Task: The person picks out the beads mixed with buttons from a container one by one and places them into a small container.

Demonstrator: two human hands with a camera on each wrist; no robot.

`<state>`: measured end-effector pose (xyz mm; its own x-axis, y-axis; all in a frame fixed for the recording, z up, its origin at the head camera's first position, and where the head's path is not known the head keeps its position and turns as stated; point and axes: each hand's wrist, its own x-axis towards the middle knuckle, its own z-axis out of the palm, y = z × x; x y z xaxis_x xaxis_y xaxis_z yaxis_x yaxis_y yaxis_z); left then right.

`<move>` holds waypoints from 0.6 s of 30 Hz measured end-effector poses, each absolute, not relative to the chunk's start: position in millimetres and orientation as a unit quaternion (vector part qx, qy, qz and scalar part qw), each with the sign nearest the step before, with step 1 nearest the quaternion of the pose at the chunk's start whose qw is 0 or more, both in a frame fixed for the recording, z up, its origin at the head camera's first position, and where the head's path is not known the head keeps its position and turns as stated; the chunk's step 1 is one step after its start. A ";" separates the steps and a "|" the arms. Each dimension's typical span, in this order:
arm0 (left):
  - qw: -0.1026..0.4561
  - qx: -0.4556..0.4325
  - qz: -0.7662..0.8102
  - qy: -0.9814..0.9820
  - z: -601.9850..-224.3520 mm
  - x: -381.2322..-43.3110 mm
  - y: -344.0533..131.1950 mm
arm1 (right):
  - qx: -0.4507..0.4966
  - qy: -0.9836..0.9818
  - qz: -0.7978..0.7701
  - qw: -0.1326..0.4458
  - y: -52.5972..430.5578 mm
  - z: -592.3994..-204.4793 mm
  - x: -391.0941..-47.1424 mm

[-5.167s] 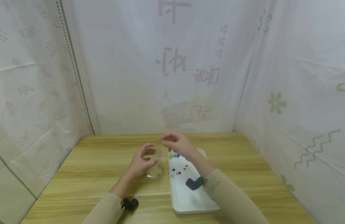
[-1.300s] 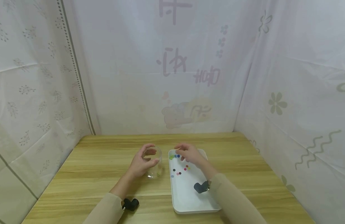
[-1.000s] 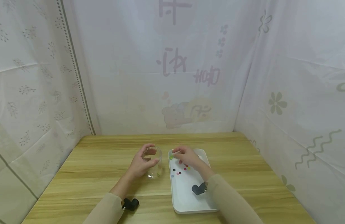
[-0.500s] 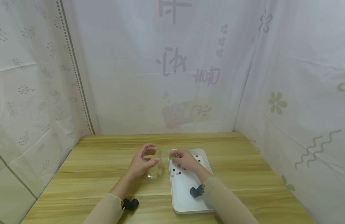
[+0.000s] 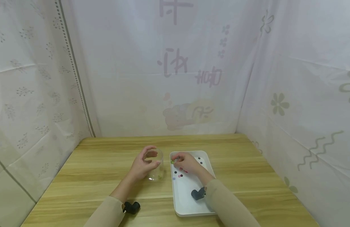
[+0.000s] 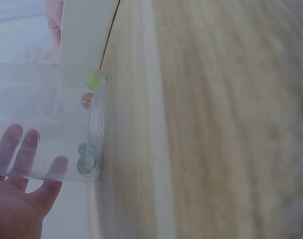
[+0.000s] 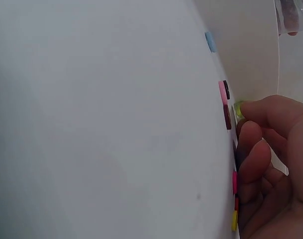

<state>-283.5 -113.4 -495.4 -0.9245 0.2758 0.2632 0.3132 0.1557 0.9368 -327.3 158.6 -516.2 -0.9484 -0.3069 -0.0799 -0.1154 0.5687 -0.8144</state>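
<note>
My left hand [image 5: 142,165] grips a clear cup [image 5: 155,171] that stands upright on the table, left of the white tray [image 5: 189,203]. Several glass marbles [image 6: 94,79] lie at the cup's bottom in the left wrist view: yellow-green, orange, bluish and clear. Over the tray's far left corner, my right hand [image 5: 189,164] is bent down, thumb and finger pinching a yellow-green marble [image 7: 239,108] beside the tray wall. Its other fingers are curled and hide part of the tray floor.
Small flat button-like discs lie in the tray: light blue [image 7: 211,42], pink [image 7: 222,93], yellow [image 7: 234,220] and several dark ones [image 5: 199,158]. The wooden table [image 5: 107,176] is enclosed by patterned curtains [image 5: 129,94]. A black wrist camera [image 5: 132,207] sits on each forearm.
My right hand came from near the cup's mouth back over the tray, then went down and left to the yellow-green marble. The left hand and cup stay in place.
</note>
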 end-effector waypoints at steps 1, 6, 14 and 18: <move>0.015 -0.194 -0.620 -0.760 -495.2 -283.4 -113.3 | -0.123 0.879 -0.448 0.105 159.0 -516.6 -327.2; 0.021 -0.196 -0.621 -0.759 -495.3 -284.1 -113.3 | -0.131 0.878 -0.448 0.105 159.3 -518.0 -326.8; 0.023 -0.198 -0.616 -0.762 -495.8 -284.6 -113.8 | -0.137 0.884 -0.434 0.105 159.2 -516.2 -324.6; 0.020 -0.199 -0.616 -0.762 -495.5 -284.0 -113.9 | -0.149 0.889 -0.423 0.097 159.4 -516.2 -323.7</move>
